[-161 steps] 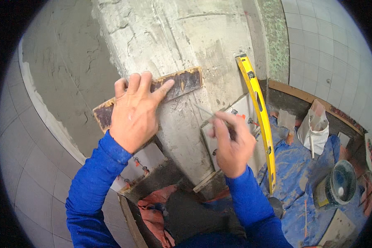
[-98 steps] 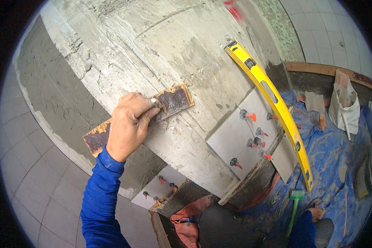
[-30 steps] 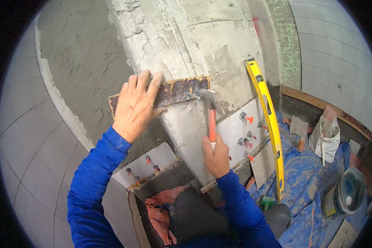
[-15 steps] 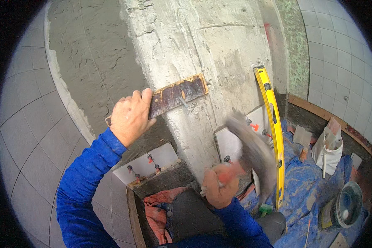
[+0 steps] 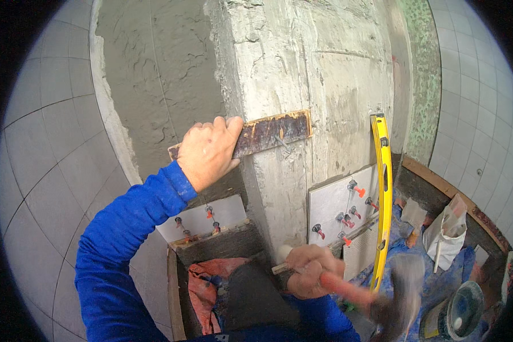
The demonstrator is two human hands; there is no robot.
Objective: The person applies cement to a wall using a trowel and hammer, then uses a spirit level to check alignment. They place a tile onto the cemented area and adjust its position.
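My left hand (image 5: 208, 153) is closed round a dark wooden board (image 5: 265, 135) with worn, pale edges, holding it across the corner of the grey concrete column. From the face of the board, near its right part, a nail (image 5: 283, 145) sticks out at a slant. Lower down, my right hand (image 5: 313, 272) grips a hammer (image 5: 347, 289) by its red-orange handle. The hammer's head (image 5: 403, 293) is smeared by motion, well below the board and to its right.
A yellow spirit level (image 5: 383, 188) leans upright right of the column. White tiles with red levelling clips (image 5: 341, 208) line its lower face; another clipped tile (image 5: 202, 219) sits left. At right are a white bag (image 5: 447, 233), a bucket (image 5: 459, 310) and blue sheeting.
The hammer has swung down and to the right, away from the board. My left hand still holds the board against the column. The whole view has shifted somewhat.
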